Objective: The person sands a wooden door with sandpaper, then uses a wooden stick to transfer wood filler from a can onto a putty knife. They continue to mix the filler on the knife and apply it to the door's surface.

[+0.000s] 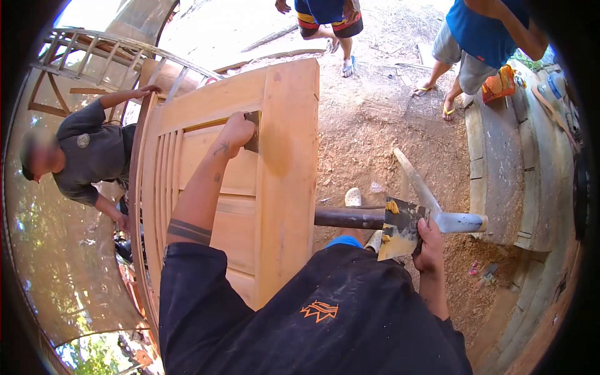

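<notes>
A wooden panelled door (pixel 290 112) with slats stands tilted in front of me. Closed in a fist, my left hand (pixel 237 134) grips a dark flat putty knife (pixel 252 142) against the door's frame, at the upper panel's edge. A damp-looking darker patch lies on the wood beside the blade. Lower right, my right hand (pixel 430 245) pinches the edge of a stained flat plate (pixel 403 228) bearing yellowish putty. Some fingers of that hand are hidden behind the plate. A dark pipe (pixel 350 217) runs between door and plate.
A co-worker (pixel 94 147) at left has a hand on wood behind the door. Two other people (pixel 328 25) stand on the shaving-strewn ground. A wooden ladder (pixel 106 53) lies behind, planks (pixel 494 162) lie at right, and a branching pole (pixel 415 175) is nearby.
</notes>
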`<move>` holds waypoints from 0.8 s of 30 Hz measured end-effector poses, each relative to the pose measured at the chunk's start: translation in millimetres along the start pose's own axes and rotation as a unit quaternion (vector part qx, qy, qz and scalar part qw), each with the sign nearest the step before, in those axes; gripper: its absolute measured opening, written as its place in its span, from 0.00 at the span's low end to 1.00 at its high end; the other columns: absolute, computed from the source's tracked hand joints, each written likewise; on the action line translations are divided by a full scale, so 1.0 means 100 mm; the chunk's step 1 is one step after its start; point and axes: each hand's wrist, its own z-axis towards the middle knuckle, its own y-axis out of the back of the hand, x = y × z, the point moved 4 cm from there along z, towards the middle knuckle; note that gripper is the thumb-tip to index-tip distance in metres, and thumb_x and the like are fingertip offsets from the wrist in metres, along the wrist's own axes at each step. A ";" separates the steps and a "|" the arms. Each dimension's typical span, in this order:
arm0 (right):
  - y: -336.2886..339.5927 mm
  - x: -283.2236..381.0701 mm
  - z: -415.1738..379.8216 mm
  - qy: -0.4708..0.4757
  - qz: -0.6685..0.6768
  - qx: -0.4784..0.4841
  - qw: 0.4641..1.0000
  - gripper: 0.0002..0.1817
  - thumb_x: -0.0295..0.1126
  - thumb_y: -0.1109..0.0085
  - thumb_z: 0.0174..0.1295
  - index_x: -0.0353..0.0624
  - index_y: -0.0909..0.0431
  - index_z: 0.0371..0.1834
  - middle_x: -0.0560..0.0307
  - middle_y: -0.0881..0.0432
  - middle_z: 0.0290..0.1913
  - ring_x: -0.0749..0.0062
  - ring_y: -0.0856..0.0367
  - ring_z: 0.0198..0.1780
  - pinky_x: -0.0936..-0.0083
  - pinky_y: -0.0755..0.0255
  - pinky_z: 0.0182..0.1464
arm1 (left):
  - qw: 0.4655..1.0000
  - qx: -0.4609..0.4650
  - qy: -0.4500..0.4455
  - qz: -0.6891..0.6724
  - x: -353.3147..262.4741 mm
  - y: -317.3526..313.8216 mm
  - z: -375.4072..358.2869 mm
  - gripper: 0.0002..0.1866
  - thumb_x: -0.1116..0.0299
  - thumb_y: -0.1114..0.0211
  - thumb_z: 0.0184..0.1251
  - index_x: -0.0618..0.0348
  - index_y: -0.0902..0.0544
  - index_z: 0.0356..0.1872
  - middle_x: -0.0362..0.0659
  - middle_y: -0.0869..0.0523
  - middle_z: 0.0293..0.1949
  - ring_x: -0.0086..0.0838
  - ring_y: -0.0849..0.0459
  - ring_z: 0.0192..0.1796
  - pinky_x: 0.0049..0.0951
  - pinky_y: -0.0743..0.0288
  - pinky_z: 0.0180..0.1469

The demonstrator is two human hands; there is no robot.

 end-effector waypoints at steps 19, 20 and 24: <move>-0.17 -0.06 0.21 -0.042 -0.005 0.059 0.997 0.17 0.33 0.59 0.71 0.33 0.34 0.56 0.50 0.22 0.49 0.68 0.21 0.48 0.72 0.26 0.52 | 0.990 0.048 0.061 0.116 -0.20 -0.16 -0.32 0.13 0.77 0.44 0.50 0.74 0.23 0.37 0.47 0.19 0.28 0.30 0.20 0.27 0.31 0.28 0.27; -0.17 -0.08 0.23 -0.039 -0.010 0.053 0.998 0.17 0.33 0.58 0.70 0.32 0.35 0.56 0.49 0.22 0.49 0.68 0.20 0.47 0.72 0.26 0.51 | 0.989 0.038 0.061 0.130 -0.20 -0.16 -0.35 0.12 0.77 0.44 0.50 0.74 0.23 0.36 0.47 0.19 0.28 0.30 0.20 0.26 0.31 0.27 0.27; -0.11 -0.18 0.29 -0.049 -0.025 0.056 0.997 0.18 0.34 0.56 0.70 0.32 0.35 0.56 0.49 0.22 0.48 0.68 0.19 0.46 0.72 0.24 0.49 | 0.984 0.058 0.075 0.153 0.07 -0.25 -0.50 0.11 0.74 0.44 0.53 0.71 0.18 0.32 0.47 0.16 0.30 0.29 0.19 0.29 0.31 0.26 0.30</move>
